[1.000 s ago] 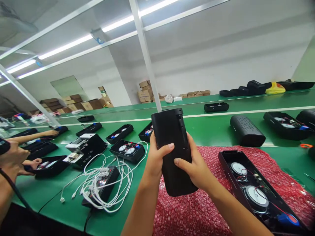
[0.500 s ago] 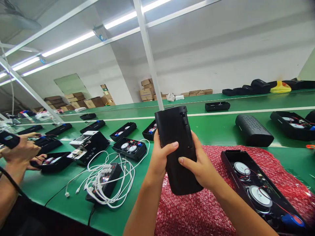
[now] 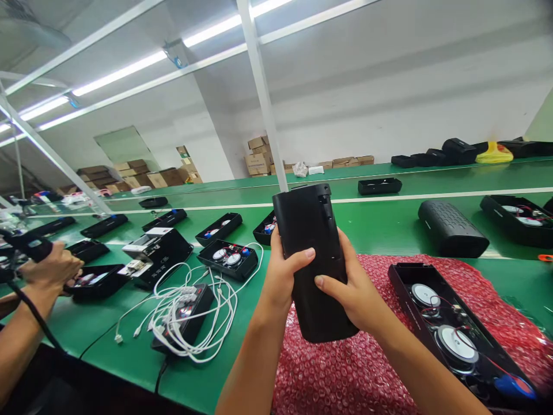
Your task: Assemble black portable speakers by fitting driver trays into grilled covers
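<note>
A black speaker housing (image 3: 315,230) is held up in front of me, its smooth side toward the camera and a notched recess along its upper right edge. My left hand (image 3: 285,271) grips its left side, thumb lying across the surface. On the right side my right hand (image 3: 345,282) is wrapped round it, thumb also pressed on the face. Below lies red bubble wrap (image 3: 332,380). To the right on that wrap rests an open speaker shell (image 3: 415,317) with two white round drivers, red wires and a blue part.
White cables lie tangled over a black power strip (image 3: 194,323) at left, beside a black box (image 3: 159,253). Another person's hand (image 3: 52,268) holds a dark tool there. Several speaker shells sit along the green bench (image 3: 371,225), with a closed speaker (image 3: 451,227) at right.
My hands and the housing stay almost still. The other person's hand with the dark tool has shifted right and slightly down, toward the shell there.
</note>
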The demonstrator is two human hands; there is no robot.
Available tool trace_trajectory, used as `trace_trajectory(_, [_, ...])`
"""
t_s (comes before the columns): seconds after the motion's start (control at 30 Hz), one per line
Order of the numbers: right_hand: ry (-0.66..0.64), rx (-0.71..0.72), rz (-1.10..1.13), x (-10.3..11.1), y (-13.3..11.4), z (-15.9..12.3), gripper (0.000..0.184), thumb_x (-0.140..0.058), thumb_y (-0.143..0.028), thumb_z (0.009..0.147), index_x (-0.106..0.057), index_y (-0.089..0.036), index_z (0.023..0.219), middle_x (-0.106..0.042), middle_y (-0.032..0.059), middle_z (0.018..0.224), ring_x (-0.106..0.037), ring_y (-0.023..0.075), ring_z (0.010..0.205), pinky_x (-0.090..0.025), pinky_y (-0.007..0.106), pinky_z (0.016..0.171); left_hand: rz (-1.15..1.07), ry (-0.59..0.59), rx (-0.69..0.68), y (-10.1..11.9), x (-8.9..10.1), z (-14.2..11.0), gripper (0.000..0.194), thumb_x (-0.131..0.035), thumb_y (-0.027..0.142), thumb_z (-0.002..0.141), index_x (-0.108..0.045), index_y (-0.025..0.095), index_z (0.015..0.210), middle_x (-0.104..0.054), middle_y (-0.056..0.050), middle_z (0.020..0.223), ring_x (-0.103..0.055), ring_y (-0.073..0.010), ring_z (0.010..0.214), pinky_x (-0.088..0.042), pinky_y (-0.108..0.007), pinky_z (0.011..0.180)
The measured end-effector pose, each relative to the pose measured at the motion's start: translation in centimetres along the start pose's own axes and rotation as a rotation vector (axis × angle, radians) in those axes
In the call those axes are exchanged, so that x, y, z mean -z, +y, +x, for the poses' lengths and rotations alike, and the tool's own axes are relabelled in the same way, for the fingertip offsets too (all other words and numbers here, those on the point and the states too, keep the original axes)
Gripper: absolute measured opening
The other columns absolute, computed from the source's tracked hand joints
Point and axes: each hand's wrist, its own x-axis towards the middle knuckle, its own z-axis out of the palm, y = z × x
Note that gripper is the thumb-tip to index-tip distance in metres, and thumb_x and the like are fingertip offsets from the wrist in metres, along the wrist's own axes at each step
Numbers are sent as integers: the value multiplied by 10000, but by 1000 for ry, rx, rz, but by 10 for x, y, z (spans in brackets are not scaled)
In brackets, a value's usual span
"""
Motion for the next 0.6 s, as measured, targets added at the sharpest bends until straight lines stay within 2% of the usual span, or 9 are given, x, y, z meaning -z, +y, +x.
trace_trajectory(0.17, [-15,-13,2,1,-1,-1,961,-677,-380,689,-141,-300,1482,-313,79,1513,-360,300,1369,-330,542,1128,12,-14,-19,-1,0,-1,813,-776,235,652,-376,263,1359,-630,-66,1141,-635,-247,999,-547,-364,852])
trace_trajectory(0.27, [-14,9,-26,3,-4,-1,963,-679,-368,687,-140,-298,1482,-311,75,1516,-368,291,1365,-317,537,1138,15,-55,-48,-1,0,-1,845,-803,269,635,-359,257,1354,-617,-73,1174,-626,-253,1036,-538,-367,884])
trace_trajectory(0.4, [-23,29,-79,8,-9,-1,948,-669,-350,697,-143,-289,1483,-316,75,1514,-368,278,1366,-306,525,1146,20,-58,-73,-1,2,-2,1008,-865,264,525,-277,270,1343,-602,-64,1179,-622,-263,1059,-547,-357,866])
trace_trajectory(0.5, [-42,34,-134,13,-11,1,929,-656,-357,703,-152,-292,1480,-347,85,1489,-397,281,1342,-329,529,1129,24,-24,-47,-1,2,-2,987,-879,271,493,-292,260,1286,-610,-55,1130,-636,-253,1022,-557,-347,843])
trace_trajectory(0.53, [-33,41,-178,14,-11,1,920,-649,-367,705,-157,-284,1478,-362,102,1469,-414,292,1326,-348,541,1111,20,-6,-34,-2,1,-2,958,-870,283,515,-297,258,1282,-614,-53,1109,-644,-248,998,-560,-352,834])
trace_trajectory(0.6, [67,92,-345,13,-8,-2,893,-630,-375,709,-183,-247,1471,-372,151,1422,-419,326,1305,-362,577,1080,18,38,-11,-6,-1,-1,933,-849,302,561,-286,270,1304,-623,-45,1054,-661,-240,931,-570,-374,806])
